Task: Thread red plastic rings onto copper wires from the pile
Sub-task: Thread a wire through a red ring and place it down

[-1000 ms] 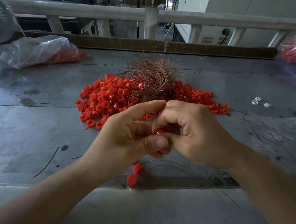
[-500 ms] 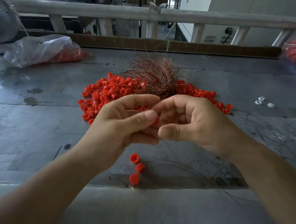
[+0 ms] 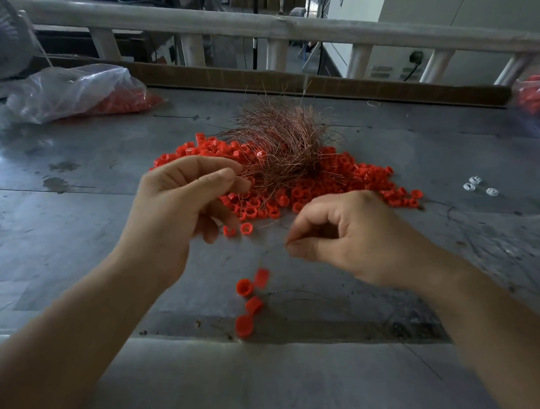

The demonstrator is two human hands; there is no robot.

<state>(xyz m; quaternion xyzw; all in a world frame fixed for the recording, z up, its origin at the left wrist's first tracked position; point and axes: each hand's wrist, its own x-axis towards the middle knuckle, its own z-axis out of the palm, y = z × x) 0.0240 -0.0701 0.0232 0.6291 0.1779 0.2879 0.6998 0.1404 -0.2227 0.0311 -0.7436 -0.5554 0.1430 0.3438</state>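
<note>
A pile of red plastic rings (image 3: 324,181) lies mid-table with a tangled bundle of copper wires (image 3: 283,146) on top of it. My left hand (image 3: 182,207) hovers over the pile's left side with its fingers loosely curled. Its thumb and forefinger reach close to the bundle's edge, and I see nothing in them. My right hand (image 3: 351,237) pinches a thin copper wire (image 3: 266,259) between thumb and forefinger. That wire drops to several threaded rings (image 3: 248,301) lying near the table's front, then loops to the right along the surface.
A clear plastic bag (image 3: 72,90) of red rings lies at the back left, another bag (image 3: 539,99) at the right edge. Three small white pieces (image 3: 478,186) sit right of the pile. A wooden railing (image 3: 282,27) runs behind the grey table (image 3: 70,202).
My hands were together working a ring onto the wire. They have moved apart: the left rose toward the pile, the right kept the wire, and one more ring lies near the front.
</note>
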